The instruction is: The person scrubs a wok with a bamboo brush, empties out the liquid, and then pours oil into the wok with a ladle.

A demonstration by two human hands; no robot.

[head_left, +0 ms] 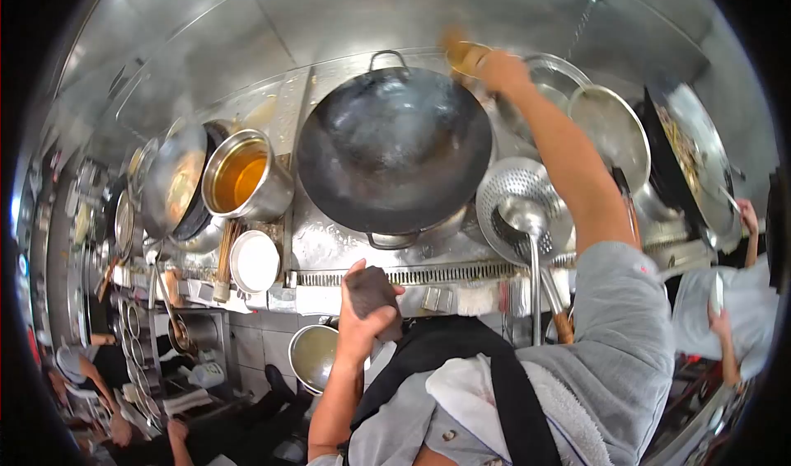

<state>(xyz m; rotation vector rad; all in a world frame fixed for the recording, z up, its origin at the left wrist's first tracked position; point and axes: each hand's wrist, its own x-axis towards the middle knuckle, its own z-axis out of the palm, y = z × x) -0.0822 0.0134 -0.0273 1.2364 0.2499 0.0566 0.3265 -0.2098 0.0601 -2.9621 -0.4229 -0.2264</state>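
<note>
My left hand [360,326] is closed round a dark brown, block-shaped thing [373,295], perhaps a pad or folded cloth, just in front of the stove edge. A large black wok [395,153] with two loop handles sits in the middle of the stove; its inside shows a wet sheen. Beyond its far right side, my right hand [501,72] reaches out at arm's length. Its fingers are closed by a yellowish-brown thing [463,52], too smeared to name. A metal ladle [525,215] rests on a perforated strainer [504,184] beneath my right arm.
Left of the wok stand a pot of amber liquid [241,177], a white bowl [254,262] and a pan with food [177,182]. At right are a round mesh strainer [610,136] and another wok with food [680,153]. Co-workers [721,309] stand at both sides.
</note>
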